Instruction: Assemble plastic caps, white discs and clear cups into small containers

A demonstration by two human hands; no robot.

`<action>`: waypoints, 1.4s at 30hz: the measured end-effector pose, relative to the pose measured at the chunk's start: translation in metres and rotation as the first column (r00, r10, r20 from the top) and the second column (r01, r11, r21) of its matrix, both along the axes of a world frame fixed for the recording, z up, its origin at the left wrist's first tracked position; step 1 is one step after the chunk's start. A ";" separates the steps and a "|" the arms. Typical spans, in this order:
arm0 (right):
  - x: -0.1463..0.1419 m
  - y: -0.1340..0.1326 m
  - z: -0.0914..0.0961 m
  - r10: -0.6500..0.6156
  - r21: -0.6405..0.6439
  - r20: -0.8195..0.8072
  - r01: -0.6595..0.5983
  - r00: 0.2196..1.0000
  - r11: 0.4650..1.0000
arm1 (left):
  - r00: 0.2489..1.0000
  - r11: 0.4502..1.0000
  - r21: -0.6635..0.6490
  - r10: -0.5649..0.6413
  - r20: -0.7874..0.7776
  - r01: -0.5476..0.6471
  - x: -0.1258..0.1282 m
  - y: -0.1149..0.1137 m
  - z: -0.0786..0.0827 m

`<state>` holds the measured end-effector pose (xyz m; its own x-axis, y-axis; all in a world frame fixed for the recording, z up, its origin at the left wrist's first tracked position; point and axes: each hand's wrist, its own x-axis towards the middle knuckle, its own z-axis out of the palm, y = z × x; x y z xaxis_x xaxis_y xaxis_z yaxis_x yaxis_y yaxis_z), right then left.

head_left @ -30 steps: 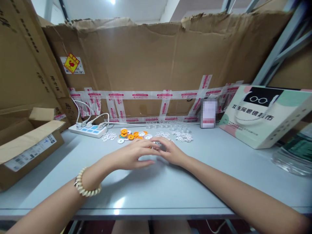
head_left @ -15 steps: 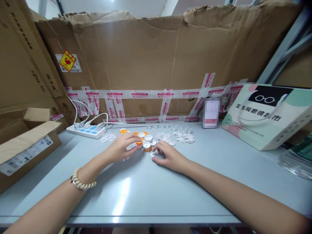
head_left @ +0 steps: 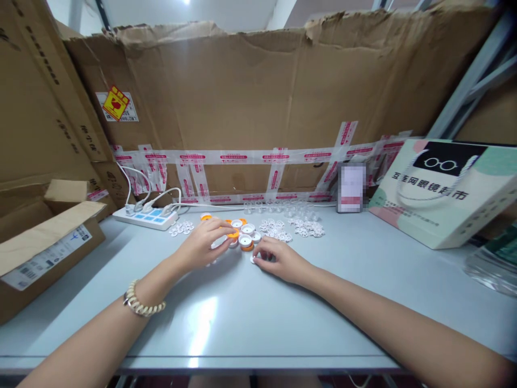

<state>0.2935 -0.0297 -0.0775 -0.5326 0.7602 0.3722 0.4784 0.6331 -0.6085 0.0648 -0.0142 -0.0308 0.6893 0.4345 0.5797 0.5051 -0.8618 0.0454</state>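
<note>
On the table (head_left: 283,328), just nearer than the wheel cluster (head_left: 246,241) and toward its right end, small white disc (head_left: 252,260) immediately left of the right hand's (head_left: 283,261) fingertips, round and so without a long axis, closer to that hand than to the other; only a narrow gap between thumb and fingers, cannot tell whether gripping. At the cluster's left side, left hand (head_left: 204,242) with curved fingers and spread thumb, close against an orange wheel (head_left: 233,234), cannot tell whether holding. Beyond the cluster's right end, small white pieces (head_left: 277,230), then upright phone (head_left: 350,188).

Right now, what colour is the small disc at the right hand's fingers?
White disc; head view.
</note>
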 end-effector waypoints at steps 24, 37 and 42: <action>0.005 -0.002 0.007 -0.097 -0.138 0.069 0.106 0.993 0.985 | 0.760 0.570 -0.528 0.313 -0.569 -0.630 -0.079 0.019 0.032; 0.008 -0.002 0.015 -0.168 -0.158 0.012 0.168 0.986 0.973 | 0.670 0.460 -0.501 0.364 -0.647 -0.733 -0.092 0.014 0.034; 0.016 0.002 0.021 -0.201 -0.136 -0.043 0.194 0.979 0.972 | 0.678 0.496 -0.475 0.400 -0.617 -0.726 -0.093 0.021 0.029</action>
<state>0.3095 -0.0275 -0.0568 -0.3483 0.8921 0.2880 0.5492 0.4431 -0.7086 -0.0279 0.0067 -0.0016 0.2189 0.9380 -0.2689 0.9734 -0.1910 0.1264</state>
